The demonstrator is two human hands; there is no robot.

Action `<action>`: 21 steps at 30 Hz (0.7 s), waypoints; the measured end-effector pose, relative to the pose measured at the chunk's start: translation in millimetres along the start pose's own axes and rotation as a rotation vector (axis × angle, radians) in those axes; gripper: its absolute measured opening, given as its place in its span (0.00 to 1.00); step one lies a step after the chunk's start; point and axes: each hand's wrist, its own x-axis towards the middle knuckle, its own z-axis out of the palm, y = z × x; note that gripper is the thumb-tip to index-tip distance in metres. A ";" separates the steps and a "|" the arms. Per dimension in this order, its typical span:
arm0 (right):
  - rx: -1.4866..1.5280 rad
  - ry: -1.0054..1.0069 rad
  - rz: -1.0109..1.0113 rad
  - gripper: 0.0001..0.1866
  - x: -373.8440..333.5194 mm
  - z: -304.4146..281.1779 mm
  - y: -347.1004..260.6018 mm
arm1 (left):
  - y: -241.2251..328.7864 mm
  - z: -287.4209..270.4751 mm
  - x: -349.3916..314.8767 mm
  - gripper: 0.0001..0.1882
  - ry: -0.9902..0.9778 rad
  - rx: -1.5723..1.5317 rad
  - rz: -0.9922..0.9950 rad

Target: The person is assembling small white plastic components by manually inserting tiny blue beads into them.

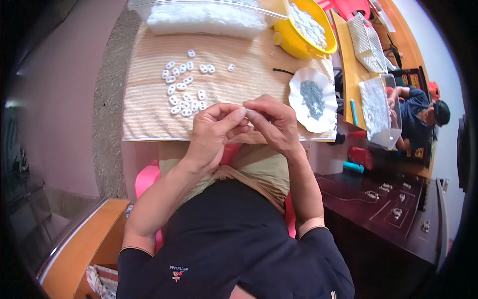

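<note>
Both hands meet above the near edge of a striped cloth [149, 117]. My left hand [214, 127] pinches with thumb and forefinger, its other fingers curled. Opposite it, the thumb and forefinger of my right hand [276, 122] close on the same spot. Between the fingertips is a small pale piece [246, 110], mostly hidden, its kind unclear. Several small white oval pieces with two dark holes [186, 112] lie scattered to the left; a lone one [231, 67] sits farther off. Right of my hands, a scalloped white dish [297, 105] holds a heap of tiny grey bits [312, 97].
A clear bin [269, 14] full of white pieces stands at the far edge. Beside it is a yellow basin [294, 45] of white pieces. A thin black stick [283, 71] lies near the dish. At right, another person [416, 112] handles a clear box [393, 132] of white pieces.
</note>
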 end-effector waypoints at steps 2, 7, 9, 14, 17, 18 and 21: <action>0.006 0.013 0.034 0.10 -3.4 -0.6 1.2 | 0.4 2.2 0.2 0.05 -0.004 -0.005 -0.012; -0.129 0.036 -0.001 0.09 -15.5 -7.6 -2.9 | -6.4 0.9 1.6 0.10 -0.014 0.001 -0.018; -0.201 0.080 -0.013 0.09 -22.1 -9.3 -10.3 | -6.7 4.2 1.8 0.11 -0.015 0.000 -0.022; -0.586 0.280 -0.082 0.09 -44.1 -36.2 -13.2 | -8.5 3.2 1.0 0.12 -0.042 0.038 -0.037; -0.768 0.347 -0.005 0.08 -59.5 -59.5 -9.1 | -8.4 4.8 0.7 0.10 -0.058 0.065 -0.026; -0.756 0.370 0.080 0.07 -64.0 -64.5 -8.9 | -9.4 3.9 1.1 0.09 -0.064 0.066 -0.021; -1.002 0.362 0.004 0.08 -68.3 -80.5 -1.8 | -10.4 4.5 1.1 0.07 -0.069 0.071 -0.021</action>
